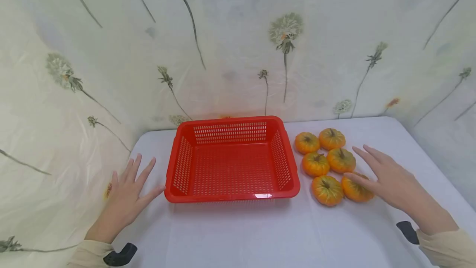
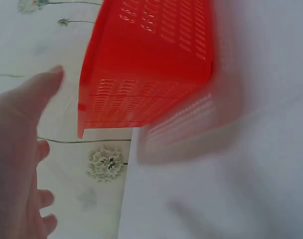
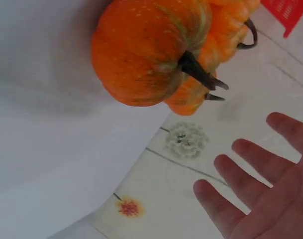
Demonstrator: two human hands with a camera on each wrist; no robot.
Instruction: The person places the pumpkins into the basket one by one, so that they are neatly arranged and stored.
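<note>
A red plastic basket (image 1: 230,197) with slotted walls stands on the white-covered table, with nothing inside it. My left hand (image 1: 126,195) hovers by its left side, fingers spread. The left wrist view shows a gap between the thumb (image 2: 44,87) and the basket wall (image 2: 136,74). To the right of the basket, several small orange pumpkins (image 1: 316,164) sit in a close cluster. Over the right edge of that cluster is my right hand (image 1: 394,181), its fingers extended, partly covering the front right pumpkin (image 1: 355,191). In the right wrist view, this hand (image 3: 270,184) holds nothing and is apart from the nearest pumpkin (image 3: 141,52).
The white table (image 1: 238,239) has rounded back corners. A pale curtain (image 1: 230,53) printed with dandelions hangs close behind the table and along its sides. Dark wrist mounts (image 1: 120,254) sit below both hands.
</note>
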